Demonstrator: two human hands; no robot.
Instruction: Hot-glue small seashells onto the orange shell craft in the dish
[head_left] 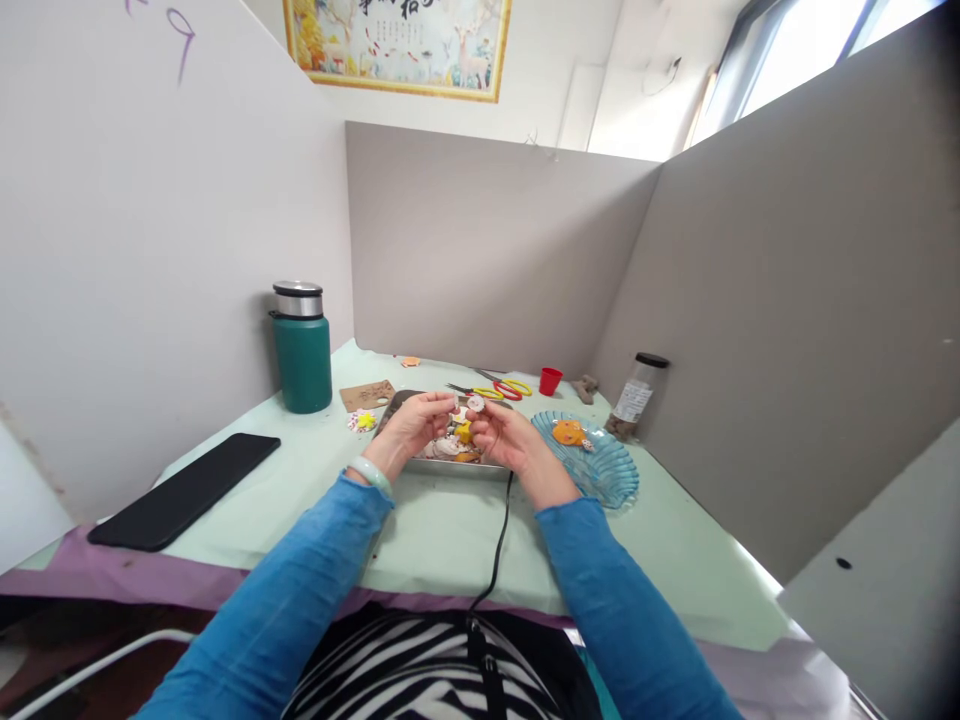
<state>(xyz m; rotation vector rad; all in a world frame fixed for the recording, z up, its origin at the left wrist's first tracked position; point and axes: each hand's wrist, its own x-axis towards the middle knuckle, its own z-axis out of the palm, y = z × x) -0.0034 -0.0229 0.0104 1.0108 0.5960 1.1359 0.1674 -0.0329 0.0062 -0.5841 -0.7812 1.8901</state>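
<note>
Over a metal tray (427, 466), my two hands are raised close together at fingertip height. My right hand (511, 438) pinches a small round whitish-pink piece (476, 403); its exact kind is unclear. The fingers of my left hand (417, 422) are pressed together around a tiny pale bit (455, 402), too small to name. Below them, the tray holds several white and pale pink pieces with a yellow piece (463, 432) among them. My hands partly hide the tray's contents.
Left: a green bottle (303, 360), a black phone-like slab (187, 492), a brown card (367, 395) and a yellow-and-white flower shape (363, 421). Behind: scissors (506, 388) and a red cup (550, 381). Right: a blue plate (615, 470) bearing an orange piece, and a black-lidded jar (637, 395).
</note>
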